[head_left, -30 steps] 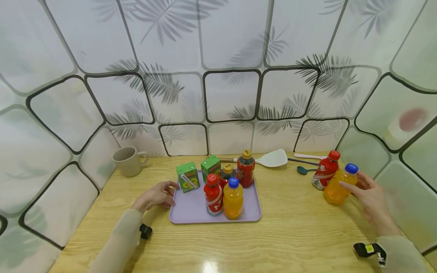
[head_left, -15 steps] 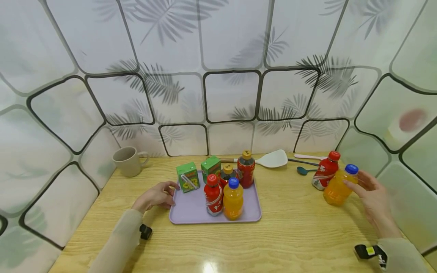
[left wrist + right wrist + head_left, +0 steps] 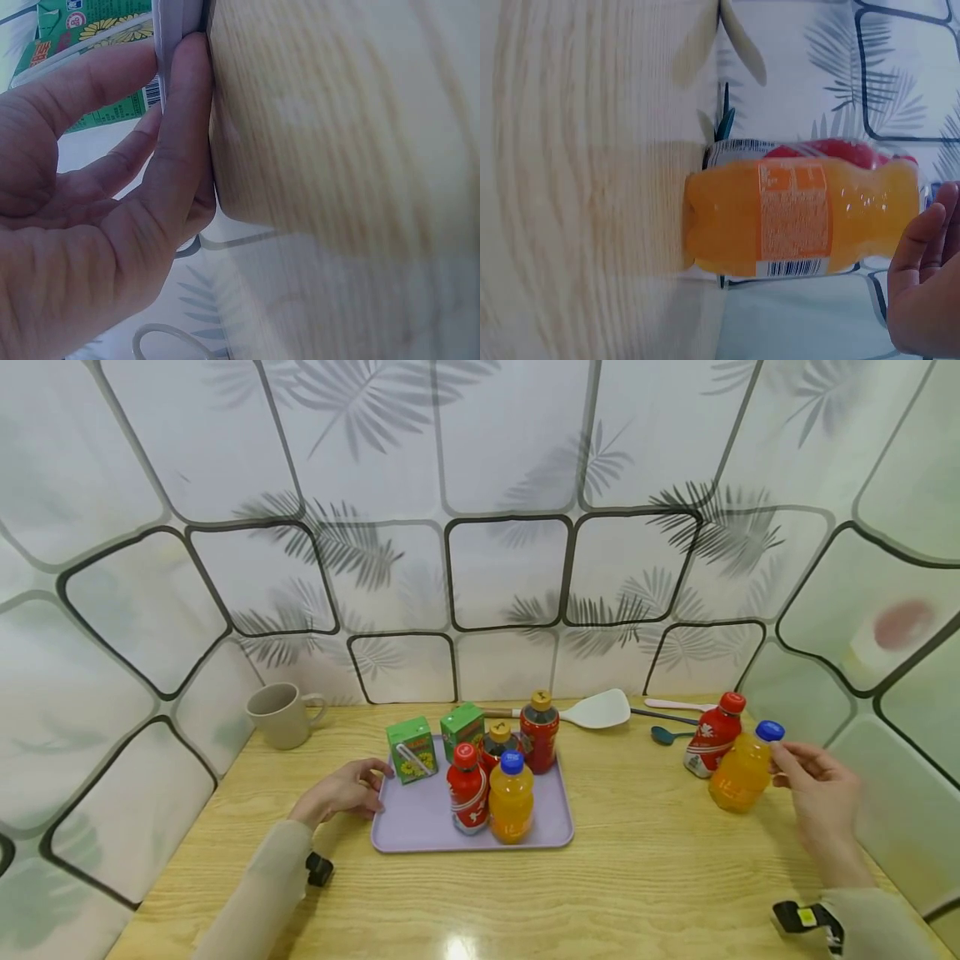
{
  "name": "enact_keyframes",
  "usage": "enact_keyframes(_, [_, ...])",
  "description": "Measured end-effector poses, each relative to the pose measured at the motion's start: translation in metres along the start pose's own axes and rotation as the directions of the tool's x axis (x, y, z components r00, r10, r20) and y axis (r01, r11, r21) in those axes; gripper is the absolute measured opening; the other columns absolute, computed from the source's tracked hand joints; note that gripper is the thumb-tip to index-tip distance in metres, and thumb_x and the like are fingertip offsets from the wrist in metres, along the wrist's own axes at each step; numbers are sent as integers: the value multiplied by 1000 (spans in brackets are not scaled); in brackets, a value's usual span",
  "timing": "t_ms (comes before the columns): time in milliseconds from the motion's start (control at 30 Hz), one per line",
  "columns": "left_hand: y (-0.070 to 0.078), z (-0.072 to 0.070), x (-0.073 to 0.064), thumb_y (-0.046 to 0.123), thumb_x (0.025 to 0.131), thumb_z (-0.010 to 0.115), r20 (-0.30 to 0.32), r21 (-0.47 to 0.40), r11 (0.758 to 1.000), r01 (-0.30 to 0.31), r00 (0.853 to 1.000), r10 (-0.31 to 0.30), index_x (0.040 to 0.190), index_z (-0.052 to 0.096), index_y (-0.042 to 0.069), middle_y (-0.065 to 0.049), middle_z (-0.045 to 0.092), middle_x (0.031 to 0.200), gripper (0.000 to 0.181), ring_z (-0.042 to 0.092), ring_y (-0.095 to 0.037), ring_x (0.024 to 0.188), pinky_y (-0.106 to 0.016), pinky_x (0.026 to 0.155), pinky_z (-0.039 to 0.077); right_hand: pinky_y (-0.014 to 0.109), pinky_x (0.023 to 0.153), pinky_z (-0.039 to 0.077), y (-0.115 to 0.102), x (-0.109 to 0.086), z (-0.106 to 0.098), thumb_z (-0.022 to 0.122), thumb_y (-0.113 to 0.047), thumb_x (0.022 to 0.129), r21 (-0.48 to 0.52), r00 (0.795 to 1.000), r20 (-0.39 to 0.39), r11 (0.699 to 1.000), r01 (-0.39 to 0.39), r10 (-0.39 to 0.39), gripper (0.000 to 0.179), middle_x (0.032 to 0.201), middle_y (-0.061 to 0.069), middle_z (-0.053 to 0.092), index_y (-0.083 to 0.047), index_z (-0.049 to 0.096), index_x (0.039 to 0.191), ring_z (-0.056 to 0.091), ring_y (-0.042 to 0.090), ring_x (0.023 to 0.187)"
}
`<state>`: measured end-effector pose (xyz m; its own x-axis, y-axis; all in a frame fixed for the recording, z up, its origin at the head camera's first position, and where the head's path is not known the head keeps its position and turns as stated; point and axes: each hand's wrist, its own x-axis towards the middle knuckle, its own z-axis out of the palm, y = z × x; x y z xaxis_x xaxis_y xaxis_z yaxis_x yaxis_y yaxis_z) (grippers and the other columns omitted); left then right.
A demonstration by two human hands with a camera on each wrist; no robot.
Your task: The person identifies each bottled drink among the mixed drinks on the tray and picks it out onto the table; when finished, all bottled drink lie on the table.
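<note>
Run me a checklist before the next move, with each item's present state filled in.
1. Orange bottle at the far right standing upright: ok.
2. Right hand wrapped around that bottle: not ok; its fingers are beside the neck.
3. Right hand touching that bottle: cannot tell.
4. Left hand holding the purple tray by its edge: ok.
5. Four bottles on the tray upright: ok.
6. Gray mug apart from the tray: ok.

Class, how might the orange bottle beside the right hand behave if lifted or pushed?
The orange bottle looks filled up to its neck, so it is probably heavy for its size. Standing taller than wide, it could tip if pushed near its blue cap. Its smooth, shiny side may feel slippery.
</note>
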<state>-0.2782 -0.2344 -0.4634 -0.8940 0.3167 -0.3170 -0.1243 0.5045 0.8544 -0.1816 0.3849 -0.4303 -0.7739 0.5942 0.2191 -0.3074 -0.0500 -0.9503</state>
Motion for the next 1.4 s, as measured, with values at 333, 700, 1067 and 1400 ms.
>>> enact_keyframes(333, [-1,2,-1,-9,74,68,-9,11,1000,13,1000,-13,126,52,0,-13,46,98,55,53,-18,73,-27,61,55,16,52,53,3,-17,19,68,-7,89,8,981,191,1000,8,-9,7,78,-6,72,-10,72,95,63,6,64])
enact_keyframes(700, [0,1,0,-9,74,68,-7,-1,1000,10,1000,-10,125,52,0,-13,46,98,55,55,-19,74,-28,63,56,19,58,55,10,-27,44,65,-12,93,-75,905,411,993,-91,114,10,79,-8,71,-19,72,95,66,5,68])
enact_keyframes(1067, [3,2,0,-9,75,68,2,9,1000,14,1000,-14,126,51,-1,-13,46,99,55,55,-17,73,-27,62,56,20,68,57,21,-41,77,63,-22,95,-193,794,528,953,-233,301,9,84,-9,68,-19,69,101,64,7,77])
enact_keyframes(1400, [0,1,1,-9,74,67,-6,13,1000,13,1000,-13,126,51,-1,-14,46,99,55,55,-18,71,-27,61,56,24,70,56,38,-44,113,62,-26,96,-291,759,549,931,-218,350,14,85,-9,67,-16,67,104,63,7,79])
